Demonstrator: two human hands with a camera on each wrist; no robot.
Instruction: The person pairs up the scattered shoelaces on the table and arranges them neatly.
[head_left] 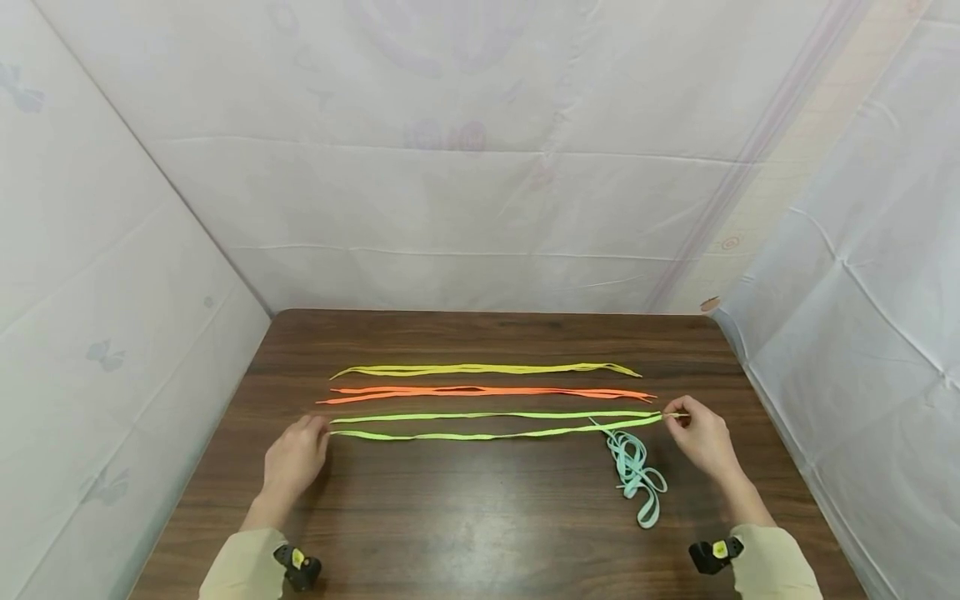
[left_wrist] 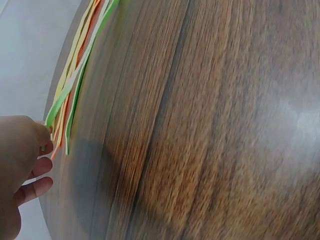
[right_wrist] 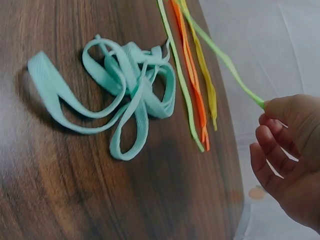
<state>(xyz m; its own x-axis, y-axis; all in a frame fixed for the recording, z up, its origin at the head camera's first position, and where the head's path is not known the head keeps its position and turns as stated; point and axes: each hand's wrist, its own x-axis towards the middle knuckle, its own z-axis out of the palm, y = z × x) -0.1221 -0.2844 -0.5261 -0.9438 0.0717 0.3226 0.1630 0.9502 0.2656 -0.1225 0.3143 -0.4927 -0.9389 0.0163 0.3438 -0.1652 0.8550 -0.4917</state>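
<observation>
Green shoelaces [head_left: 487,435] stretch across the table between both hands. My left hand [head_left: 296,454] pinches a green end at the left; in the left wrist view a second green end hangs free beside the fingers [left_wrist: 40,188]. At the right, my right hand [head_left: 703,435] pinches a green lace's tip between thumb and forefinger. That strand [right_wrist: 227,62] rises taut above the table in the right wrist view, while another green strand [right_wrist: 186,100] lies on the wood. Just left of the right hand sits a tangled mint shoelace [head_left: 632,468], touched by neither hand.
Beyond the green laces lie orange shoelaces [head_left: 480,390], then yellow shoelaces [head_left: 487,368], both roughly straight and parallel. The dark wooden table [head_left: 420,508] is bordered by white sheeting [head_left: 450,200] at the back and sides.
</observation>
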